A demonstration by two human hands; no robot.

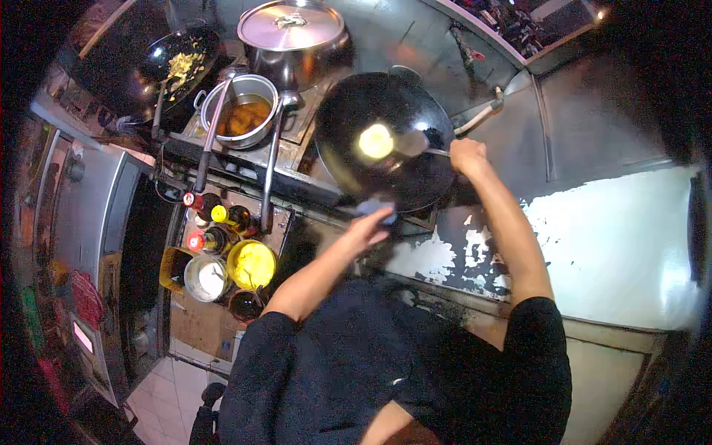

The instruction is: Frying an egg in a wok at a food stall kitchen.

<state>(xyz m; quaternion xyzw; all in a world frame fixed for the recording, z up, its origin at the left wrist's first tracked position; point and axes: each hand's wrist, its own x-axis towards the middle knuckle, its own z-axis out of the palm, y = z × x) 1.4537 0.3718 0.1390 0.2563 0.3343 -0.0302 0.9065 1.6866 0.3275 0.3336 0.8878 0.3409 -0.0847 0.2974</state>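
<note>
A large black wok [356, 97] sits on the stove before me. Near its middle lies a round, pale yellow piece of food [376, 141] that looks like egg. My right hand [468, 154] is closed around the handle of a metal spatula [411, 143], whose blurred blade is inside the wok, just right of the food. At the wok's near rim, my left hand [368, 229] grips a bluish-grey cloth [377, 211]. Motion blur hides exactly how the fingers lie on the cloth.
Left of the wok are a pot of brown liquid [245, 119], a lidded stockpot [292, 33] and two long-handled ladles. A second wok [206, 61] holds yellow food pieces. Sauce bottles [208, 240] and a yellow tub [251, 264] crowd the left shelf. A worn counter [606, 250] extends right.
</note>
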